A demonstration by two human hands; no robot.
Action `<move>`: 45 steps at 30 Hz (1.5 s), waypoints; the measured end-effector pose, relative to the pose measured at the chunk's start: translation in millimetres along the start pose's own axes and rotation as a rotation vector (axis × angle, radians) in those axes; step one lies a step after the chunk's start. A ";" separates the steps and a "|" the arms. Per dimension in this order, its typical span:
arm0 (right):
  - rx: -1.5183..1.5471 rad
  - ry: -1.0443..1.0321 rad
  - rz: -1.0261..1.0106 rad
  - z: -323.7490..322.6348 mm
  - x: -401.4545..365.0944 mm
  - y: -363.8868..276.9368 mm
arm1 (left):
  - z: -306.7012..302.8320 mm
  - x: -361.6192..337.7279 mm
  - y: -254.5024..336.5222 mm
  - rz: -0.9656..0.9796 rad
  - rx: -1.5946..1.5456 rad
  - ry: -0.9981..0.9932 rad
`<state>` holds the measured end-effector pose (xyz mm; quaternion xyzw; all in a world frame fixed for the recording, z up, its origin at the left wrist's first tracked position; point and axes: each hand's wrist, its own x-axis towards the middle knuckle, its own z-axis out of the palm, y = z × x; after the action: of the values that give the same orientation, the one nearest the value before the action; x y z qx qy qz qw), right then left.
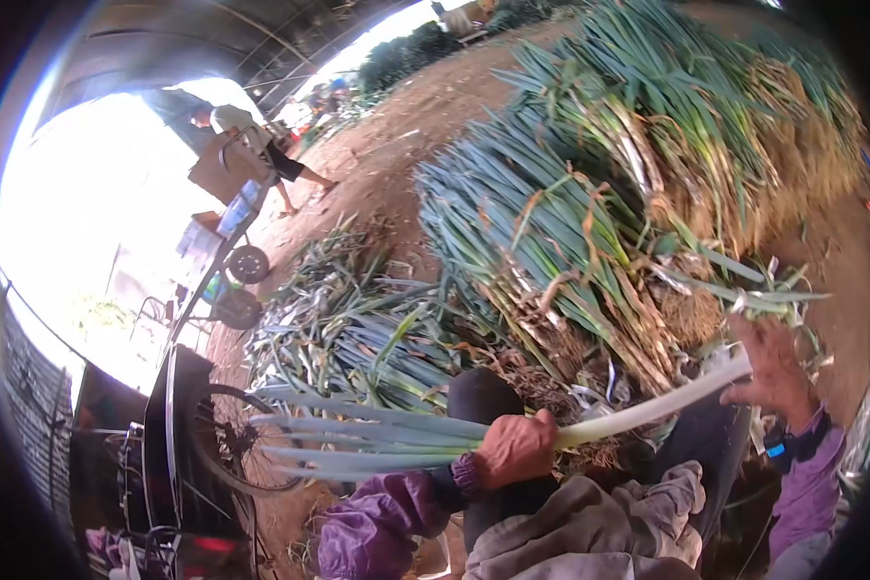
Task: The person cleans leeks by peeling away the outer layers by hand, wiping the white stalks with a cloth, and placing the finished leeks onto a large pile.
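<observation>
A single leek [648,411] lies crosswise over a worker's lap, white shaft to one side and green blades fanning out to the other. The left hand [517,447] is closed in a fist around the leek where the pale shaft gives way to the leaves, knuckles toward the camera. The right hand [773,372] grips the white root end, fingers curled about it (how tightly the fingertips meet cannot be told, as the leek's end hides them). Both arms wear purple sleeves [377,527], and a rumpled grey cloth [590,522] sits directly below the leek, across the lap.

Just behind the leek rises a large heap of leeks [599,193], stacked in layers with tangled roots facing the worker and blue-green tops pointing away. Beyond the leek's leaf tips, a lower litter of stripped leaves [358,319] spreads over the dirt ground [406,126]. Near those same leaf tips, on the side away from the heap, stands a bicycle wheel [232,435], its spokes showing against a dark frame.

Well beyond the leek, past the stripped leaves, another person [251,145] bends over a wheeled cart [232,242] at the bright, open edge of the shelter.
</observation>
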<state>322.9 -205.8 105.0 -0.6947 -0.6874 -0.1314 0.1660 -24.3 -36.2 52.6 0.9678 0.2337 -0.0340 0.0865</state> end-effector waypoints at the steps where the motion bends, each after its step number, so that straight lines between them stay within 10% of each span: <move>1: 0.055 -0.073 -0.008 -2.3 0.8 -8.5 | -5.5 -2.8 0.0 0.010 0.004 0.013; 9: 0.104 0.014 0.235 32.4 -67.4 49.0 | 0.9 -12.6 -14.7 0.061 0.060 0.171; 15: -0.018 -0.318 0.277 -24.5 -71.0 34.6 | 18.7 6.0 5.2 0.167 0.278 0.482; 23: -0.504 -0.039 0.353 -36.2 -131.6 40.7 | 23.1 -60.3 37.8 0.280 0.036 0.745; 29: -0.552 0.153 0.139 -13.1 -160.5 46.9 | 78.8 -116.6 60.5 -0.110 -0.548 0.041; 33: -0.451 0.037 0.128 -11.7 -158.4 42.7 | 67.2 -113.9 68.6 -0.145 -0.725 0.123; 45: -0.464 -0.066 0.233 -8.4 -146.1 39.9 | 128.1 33.7 166.7 0.584 -0.449 0.273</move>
<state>360.2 -342.3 50.6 -0.7927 -0.5591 -0.2428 -0.0063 78.8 -190.7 -51.6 0.9463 -0.0405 0.1728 0.2703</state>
